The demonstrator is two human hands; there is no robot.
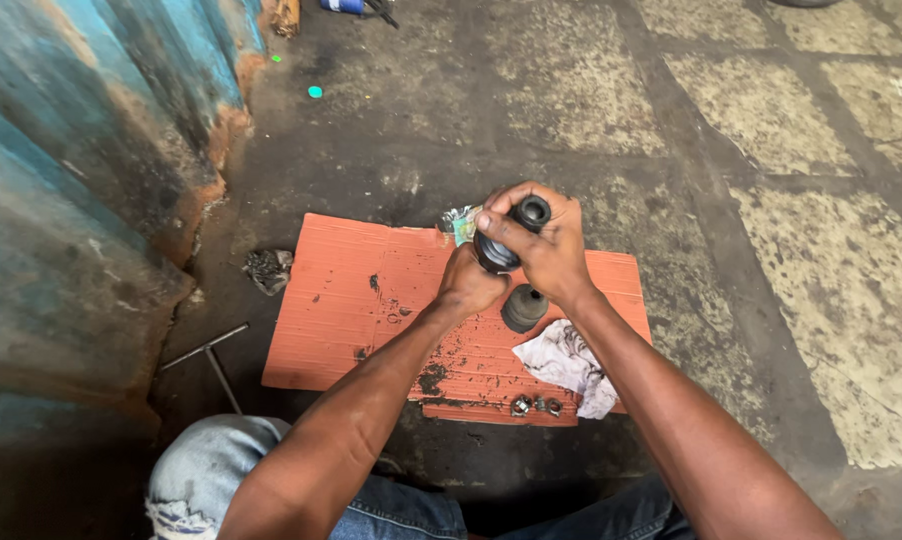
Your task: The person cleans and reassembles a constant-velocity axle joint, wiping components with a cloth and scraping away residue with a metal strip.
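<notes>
Head view: right hand (556,250), left hand (471,283) grip rubber boot (511,235), prob. black.

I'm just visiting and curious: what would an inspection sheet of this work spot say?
Surface: orange cardboard, oil-stained, on a stained concrete floor.
Job's things: black rubber boot held in both hands; second boot on the cardboard.
Clutter: white rag, small metal parts, dirty rag, T-shaped tool.
Grippers: left hand and right hand both closed on the boot.
Cables: nothing seen.
Surroundings: rusty blue metal wall.
</notes>
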